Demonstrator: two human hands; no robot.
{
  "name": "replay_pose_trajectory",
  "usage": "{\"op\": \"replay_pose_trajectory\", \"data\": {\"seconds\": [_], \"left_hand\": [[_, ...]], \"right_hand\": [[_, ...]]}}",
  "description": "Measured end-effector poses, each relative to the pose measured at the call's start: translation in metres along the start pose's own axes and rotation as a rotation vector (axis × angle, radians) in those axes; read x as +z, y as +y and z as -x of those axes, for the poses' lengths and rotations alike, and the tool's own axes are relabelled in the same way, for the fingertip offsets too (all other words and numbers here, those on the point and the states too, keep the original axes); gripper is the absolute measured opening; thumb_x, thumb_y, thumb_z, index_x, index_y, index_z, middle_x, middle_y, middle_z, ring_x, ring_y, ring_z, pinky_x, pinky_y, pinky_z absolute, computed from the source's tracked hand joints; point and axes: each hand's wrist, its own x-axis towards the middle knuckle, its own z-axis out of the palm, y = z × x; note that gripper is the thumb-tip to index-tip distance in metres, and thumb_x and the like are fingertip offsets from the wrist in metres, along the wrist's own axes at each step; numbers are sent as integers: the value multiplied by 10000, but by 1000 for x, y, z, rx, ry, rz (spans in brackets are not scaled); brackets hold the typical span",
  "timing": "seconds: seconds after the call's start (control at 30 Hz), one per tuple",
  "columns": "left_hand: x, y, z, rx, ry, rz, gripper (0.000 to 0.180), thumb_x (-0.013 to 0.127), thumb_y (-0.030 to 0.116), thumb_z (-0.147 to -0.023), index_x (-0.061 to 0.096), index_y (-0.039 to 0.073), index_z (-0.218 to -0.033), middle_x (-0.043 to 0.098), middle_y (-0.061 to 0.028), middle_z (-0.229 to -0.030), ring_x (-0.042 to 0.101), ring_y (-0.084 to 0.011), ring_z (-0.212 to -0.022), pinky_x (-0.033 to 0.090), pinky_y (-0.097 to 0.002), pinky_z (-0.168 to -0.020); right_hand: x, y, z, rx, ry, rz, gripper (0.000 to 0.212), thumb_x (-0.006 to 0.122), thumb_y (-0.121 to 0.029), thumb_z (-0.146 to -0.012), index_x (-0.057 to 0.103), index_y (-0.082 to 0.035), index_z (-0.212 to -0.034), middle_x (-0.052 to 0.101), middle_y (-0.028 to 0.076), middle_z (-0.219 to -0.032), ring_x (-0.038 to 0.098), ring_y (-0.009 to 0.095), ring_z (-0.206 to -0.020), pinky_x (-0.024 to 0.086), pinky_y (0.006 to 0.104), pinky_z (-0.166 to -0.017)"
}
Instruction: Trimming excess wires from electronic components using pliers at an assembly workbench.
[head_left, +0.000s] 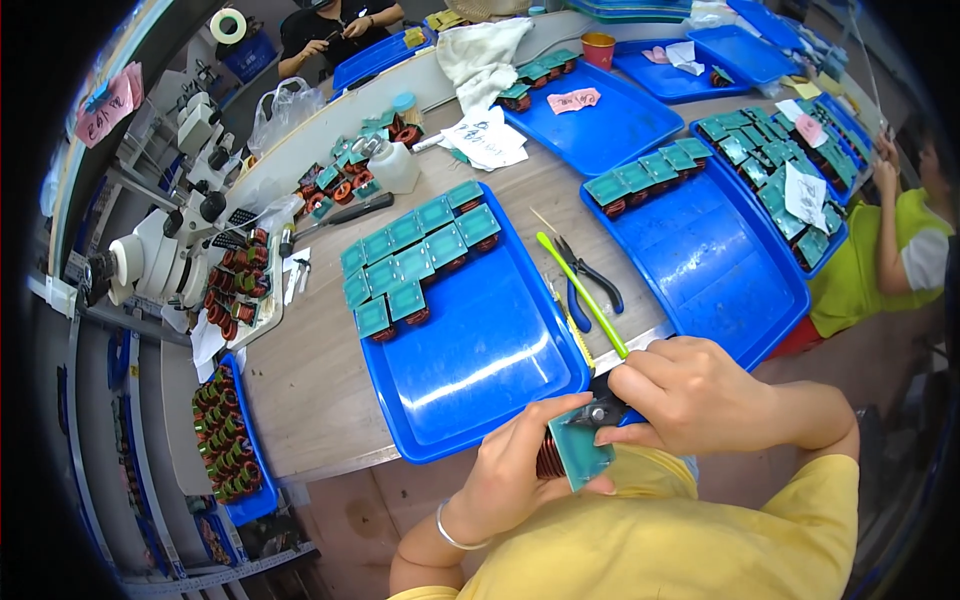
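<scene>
Yellow cloth of shirt (640, 540) fills bottom edge, nearest lens. Left hand (520, 470) with thin silver bracelet (452, 530), clenched around copper-wound coil on square teal board (572, 450), held just off table edge over lap. Right hand (700, 395) clasped on dark-handled cutters (603, 410), tips touching coil's board. Left on wooden table (310, 370): white microscope (170, 250), narrow blue tray of bare copper coils (228, 440). Centre: big blue plastic tray (480, 350), two rows of teal-topped coils (415, 255) at far end. Just beside: lime-green stick (580, 292), blue-handled pliers (585, 285). Right: second blue tray (710, 260), few coils at far edge; person in green shirt (870, 270) beyond.
</scene>
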Motion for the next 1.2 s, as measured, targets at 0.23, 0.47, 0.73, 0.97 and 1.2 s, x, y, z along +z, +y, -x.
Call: {"op": "replay_pose_trajectory", "data": {"seconds": [0.23,0.47,0.73,0.97,1.2], "left_hand": [[13,-25,1,-113,37,412,1031,777,357,-615,150,13,-1358,601,-149,-991,600,-225,-924,468,-314,-810],[-6,-42,-30,-134,-27,21,880,744,259,-694,212,24,-1355,480,-206,-1187,478,-351,-1105,377,-379,-935],[-70,-125,-47,-117,370,-878,589,760,168,-644,493,46,-1155,384,-164,-1268,320,-381,-1212,319,-445,-988],[-71,-150,-33,-162,442,-1024,560,754,153,-639,508,51,-1132,413,-165,-1238,332,-389,-1198,291,-479,-993],[-69,-145,-21,-64,406,-1014,471,718,79,-662,526,56,-1092,461,-141,-1174,378,-366,-1164,280,-486,-998]], "right_hand": [[19,1,-1,-87,186,-394,485,784,-267,-622,456,-28,-888,569,129,-969,592,255,-743,465,325,-621],[33,31,-4,271,306,-518,401,752,-131,-643,465,-19,-899,549,113,-890,562,236,-738,450,309,-644],[60,149,-10,687,605,-32,420,751,-126,-606,479,22,-891,531,182,-830,533,352,-768,430,385,-682],[79,170,-1,587,506,-44,484,728,-94,-641,481,54,-1029,533,179,-948,570,285,-808,452,348,-696],[47,108,-12,538,565,-222,425,643,-13,-707,450,47,-1081,455,130,-1034,536,174,-735,457,291,-645]]}}
